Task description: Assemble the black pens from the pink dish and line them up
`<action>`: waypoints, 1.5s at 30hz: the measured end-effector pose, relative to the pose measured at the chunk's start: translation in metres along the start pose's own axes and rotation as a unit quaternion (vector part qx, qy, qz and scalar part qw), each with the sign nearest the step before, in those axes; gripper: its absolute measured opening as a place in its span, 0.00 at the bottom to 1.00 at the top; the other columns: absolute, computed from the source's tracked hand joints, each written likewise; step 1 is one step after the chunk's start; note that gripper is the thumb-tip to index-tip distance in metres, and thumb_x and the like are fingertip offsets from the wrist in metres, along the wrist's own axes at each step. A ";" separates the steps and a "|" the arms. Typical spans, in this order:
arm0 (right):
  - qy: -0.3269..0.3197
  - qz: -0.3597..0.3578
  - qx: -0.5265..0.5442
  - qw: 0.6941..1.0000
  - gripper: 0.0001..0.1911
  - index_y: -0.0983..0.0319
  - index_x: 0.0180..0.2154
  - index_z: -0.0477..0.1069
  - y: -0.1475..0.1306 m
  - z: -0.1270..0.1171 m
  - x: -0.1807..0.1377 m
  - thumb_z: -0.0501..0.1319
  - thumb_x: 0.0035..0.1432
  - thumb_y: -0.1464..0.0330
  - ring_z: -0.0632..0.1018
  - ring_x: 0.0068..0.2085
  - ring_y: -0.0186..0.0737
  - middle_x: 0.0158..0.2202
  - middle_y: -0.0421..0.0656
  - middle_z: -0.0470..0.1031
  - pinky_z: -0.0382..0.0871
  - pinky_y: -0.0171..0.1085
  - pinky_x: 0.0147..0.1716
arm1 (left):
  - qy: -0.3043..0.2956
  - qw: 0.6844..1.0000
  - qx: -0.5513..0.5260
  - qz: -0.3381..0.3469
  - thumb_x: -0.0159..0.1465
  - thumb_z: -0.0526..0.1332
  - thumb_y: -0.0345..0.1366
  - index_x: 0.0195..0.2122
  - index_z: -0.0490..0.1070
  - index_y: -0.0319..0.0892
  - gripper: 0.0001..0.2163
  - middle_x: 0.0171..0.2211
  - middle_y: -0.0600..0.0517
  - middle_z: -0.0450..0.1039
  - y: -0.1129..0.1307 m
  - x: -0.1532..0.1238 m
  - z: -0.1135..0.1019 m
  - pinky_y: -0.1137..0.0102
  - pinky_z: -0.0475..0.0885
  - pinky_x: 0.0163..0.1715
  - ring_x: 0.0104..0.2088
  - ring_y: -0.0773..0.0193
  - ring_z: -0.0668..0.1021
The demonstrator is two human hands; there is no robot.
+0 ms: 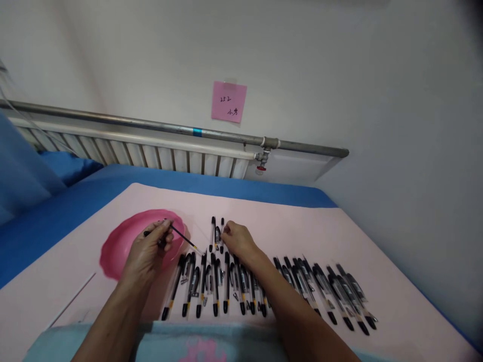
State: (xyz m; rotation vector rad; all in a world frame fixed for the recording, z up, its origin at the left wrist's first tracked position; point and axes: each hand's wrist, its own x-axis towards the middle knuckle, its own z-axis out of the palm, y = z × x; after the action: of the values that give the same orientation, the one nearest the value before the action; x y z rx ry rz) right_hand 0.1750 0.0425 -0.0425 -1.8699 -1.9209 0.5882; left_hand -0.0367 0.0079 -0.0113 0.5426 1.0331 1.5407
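My left hand (151, 247) is closed around a thin pen refill (180, 236) that sticks out to the right over a pink bowl (121, 241). My right hand (237, 240) reaches forward with its fingers pinched on a black pen (222, 232) lying with two others (213, 232) on the pink sheet. A long row of black and clear pens (264, 286) lies side by side under and beside my right forearm.
The pink sheet (377, 241) covers a blue table (56, 211) set against a white wall with a radiator (151, 153) and pipe. A pink note (228, 101) is stuck on the wall. A thin white rod (73, 297) lies at front left.
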 end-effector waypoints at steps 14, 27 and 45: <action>-0.219 -0.087 0.251 0.939 0.05 0.64 0.29 0.73 -0.056 -0.033 -0.038 0.58 0.50 0.71 0.66 0.22 0.27 0.21 0.36 0.68 0.58 0.28 0.22 | -0.074 0.996 0.028 -0.040 0.45 0.69 0.33 0.30 0.73 0.34 0.12 0.20 0.54 0.67 -0.015 -0.025 0.027 0.80 0.60 0.15 0.19 0.74 0.67; -0.013 0.129 0.204 0.970 0.08 0.65 0.35 0.69 0.001 -0.014 0.006 0.56 0.51 0.72 0.69 0.18 0.29 0.20 0.38 0.69 0.59 0.28 0.16 | -0.085 0.993 0.029 -0.083 0.47 0.68 0.35 0.25 0.68 0.35 0.11 0.22 0.53 0.67 -0.016 -0.026 0.029 0.82 0.54 0.10 0.17 0.76 0.65; 0.010 0.049 0.010 0.999 0.12 0.64 0.36 0.69 0.007 -0.005 0.008 0.58 0.46 0.74 0.73 0.33 0.37 0.32 0.45 0.74 0.60 0.30 0.28 | -0.064 0.983 0.062 -0.162 0.56 0.61 0.30 0.28 0.71 0.33 0.04 0.24 0.47 0.71 -0.016 -0.033 0.031 0.78 0.68 0.18 0.22 0.70 0.74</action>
State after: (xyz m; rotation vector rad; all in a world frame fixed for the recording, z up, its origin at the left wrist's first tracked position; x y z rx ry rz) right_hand 0.1837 0.0509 -0.0421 -1.9575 -1.8121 0.6137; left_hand 0.0053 -0.0137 -0.0024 0.5228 1.0653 1.1472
